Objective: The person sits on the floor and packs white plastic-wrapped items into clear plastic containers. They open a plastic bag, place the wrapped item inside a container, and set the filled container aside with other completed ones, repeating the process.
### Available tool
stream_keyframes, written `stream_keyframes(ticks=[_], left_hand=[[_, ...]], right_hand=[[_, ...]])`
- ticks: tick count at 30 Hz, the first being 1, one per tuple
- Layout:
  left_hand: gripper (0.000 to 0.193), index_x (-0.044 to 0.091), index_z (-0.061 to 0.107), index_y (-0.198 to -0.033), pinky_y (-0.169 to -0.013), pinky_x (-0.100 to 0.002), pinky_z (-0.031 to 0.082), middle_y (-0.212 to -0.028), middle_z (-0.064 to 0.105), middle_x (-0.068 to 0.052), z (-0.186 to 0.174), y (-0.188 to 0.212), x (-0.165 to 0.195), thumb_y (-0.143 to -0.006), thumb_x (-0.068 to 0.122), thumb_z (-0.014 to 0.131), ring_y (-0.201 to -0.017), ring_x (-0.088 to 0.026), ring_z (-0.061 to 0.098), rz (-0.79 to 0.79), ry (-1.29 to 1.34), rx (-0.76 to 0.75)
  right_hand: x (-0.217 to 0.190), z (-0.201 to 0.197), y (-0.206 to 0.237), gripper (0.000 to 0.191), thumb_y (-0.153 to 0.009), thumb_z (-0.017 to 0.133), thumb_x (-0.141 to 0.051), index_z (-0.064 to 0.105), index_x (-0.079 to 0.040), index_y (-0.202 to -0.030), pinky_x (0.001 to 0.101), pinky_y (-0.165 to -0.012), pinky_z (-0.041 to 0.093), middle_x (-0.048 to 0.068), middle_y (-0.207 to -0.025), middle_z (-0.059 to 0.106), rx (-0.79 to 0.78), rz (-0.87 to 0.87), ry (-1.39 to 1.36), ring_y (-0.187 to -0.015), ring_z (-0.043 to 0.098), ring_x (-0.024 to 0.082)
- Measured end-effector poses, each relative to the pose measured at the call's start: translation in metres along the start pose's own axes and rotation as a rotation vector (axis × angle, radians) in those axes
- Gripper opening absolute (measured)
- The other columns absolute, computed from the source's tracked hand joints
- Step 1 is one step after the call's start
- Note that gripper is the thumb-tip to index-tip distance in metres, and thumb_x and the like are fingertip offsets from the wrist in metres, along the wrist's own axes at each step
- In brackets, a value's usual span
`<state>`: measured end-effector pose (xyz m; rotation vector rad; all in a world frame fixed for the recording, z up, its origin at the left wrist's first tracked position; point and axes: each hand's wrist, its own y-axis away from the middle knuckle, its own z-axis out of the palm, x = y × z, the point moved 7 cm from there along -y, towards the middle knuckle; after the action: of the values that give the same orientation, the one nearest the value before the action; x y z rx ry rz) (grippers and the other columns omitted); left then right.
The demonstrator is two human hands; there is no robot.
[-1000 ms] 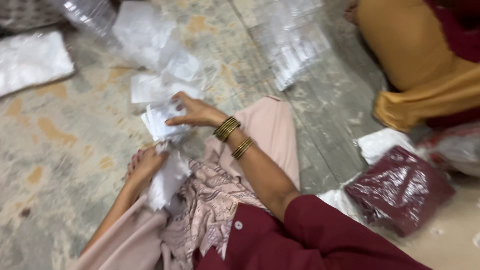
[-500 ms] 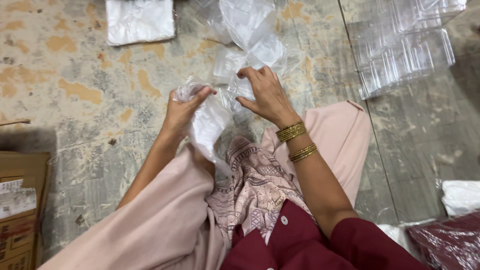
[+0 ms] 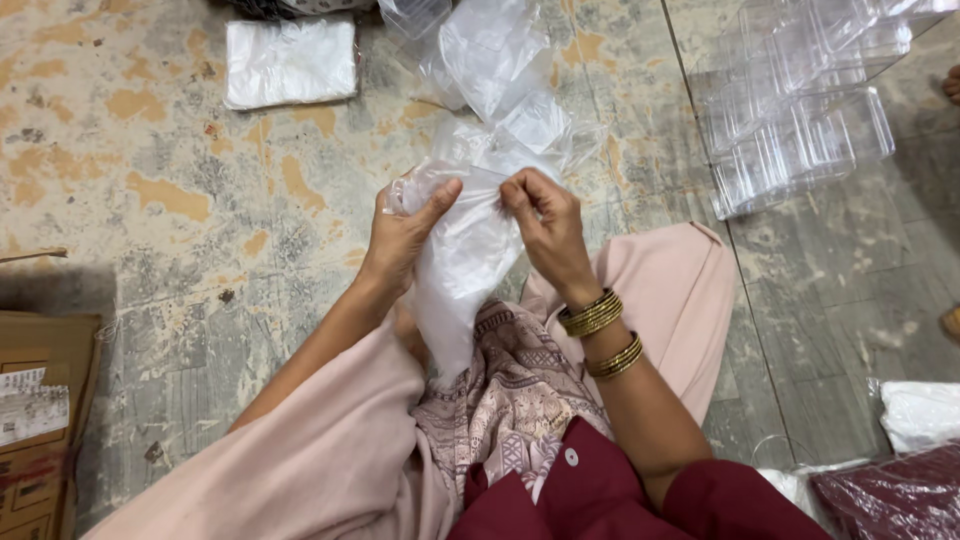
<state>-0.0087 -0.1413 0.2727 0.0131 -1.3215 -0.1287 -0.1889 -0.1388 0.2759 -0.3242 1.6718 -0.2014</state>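
The clear plastic bag (image 3: pixel 462 255) hangs over my lap, its top edge stretched between my hands. My left hand (image 3: pixel 400 235) pinches one side of the mouth, thumb pressed on the film; my right hand (image 3: pixel 545 225) is closed on the other side. I judge I'm parting the mouth; next calls for peeling the layers apart. More loose bags (image 3: pixel 500 90) lie just ahead, clear boxes (image 3: pixel 800 120) to the right.

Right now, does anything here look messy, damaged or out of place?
Nothing looks damaged. Both hands, left hand and right hand, pinch the top edge of a clear plastic bag. More loose bags lie crumpled on the floor beyond, unlike the flat white stack. The clear boxes sit jumbled, some tilted.
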Motion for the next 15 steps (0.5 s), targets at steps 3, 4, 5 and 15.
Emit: stream_keyframes(ticks=[3, 4, 5, 15], left_hand=[[0.023, 0.006, 0.073, -0.105, -0.075, -0.026, 0.058, -0.096, 0.075, -0.003, 0.001, 0.002, -0.015, -0.088, 0.02, 0.079, -0.085, -0.01, 0.07, -0.043, 0.068, 0.039], [0.023, 0.005, 0.074, -0.106, -0.075, -0.025, 0.057, -0.096, 0.075, -0.003, 0.001, 0.002, -0.018, -0.089, 0.02, 0.08, -0.086, -0.009, 0.07, -0.031, 0.06, 0.031], [0.024, 0.003, 0.075, -0.106, -0.076, -0.025, 0.056, -0.097, 0.075, -0.004, 0.001, 0.002, -0.02, -0.089, 0.019, 0.08, -0.087, -0.009, 0.069, -0.018, 0.051, 0.024], [0.025, 0.001, 0.074, -0.102, -0.074, -0.025, 0.054, -0.093, 0.074, -0.003, -0.01, -0.003, -0.033, -0.092, 0.022, 0.082, -0.083, -0.009, 0.067, 0.041, -0.054, 0.088]], right_hand=[[0.013, 0.002, 0.003, 0.022, -0.11, 0.059, -0.016, 0.064, -0.001, -0.095, 0.0227, -0.071, 0.047, 0.0, -0.083, 0.061, -0.068, 0.109, -0.161, -0.079, 0.054, 0.006], [0.009, 0.004, 0.003, 0.019, -0.105, 0.065, -0.016, 0.065, 0.001, -0.095, 0.0234, -0.071, 0.049, 0.001, -0.084, 0.063, -0.089, 0.046, -0.091, -0.079, 0.057, 0.007], [0.005, 0.005, 0.004, 0.018, -0.1, 0.07, -0.015, 0.066, 0.002, -0.095, 0.0242, -0.071, 0.051, 0.003, -0.085, 0.066, -0.11, -0.019, -0.022, -0.079, 0.06, 0.008], [-0.005, 0.008, 0.003, 0.023, -0.089, 0.079, -0.016, 0.073, 0.002, -0.102, 0.0261, -0.068, 0.059, 0.008, -0.095, 0.075, -0.189, -0.081, 0.009, -0.079, 0.072, 0.011]])
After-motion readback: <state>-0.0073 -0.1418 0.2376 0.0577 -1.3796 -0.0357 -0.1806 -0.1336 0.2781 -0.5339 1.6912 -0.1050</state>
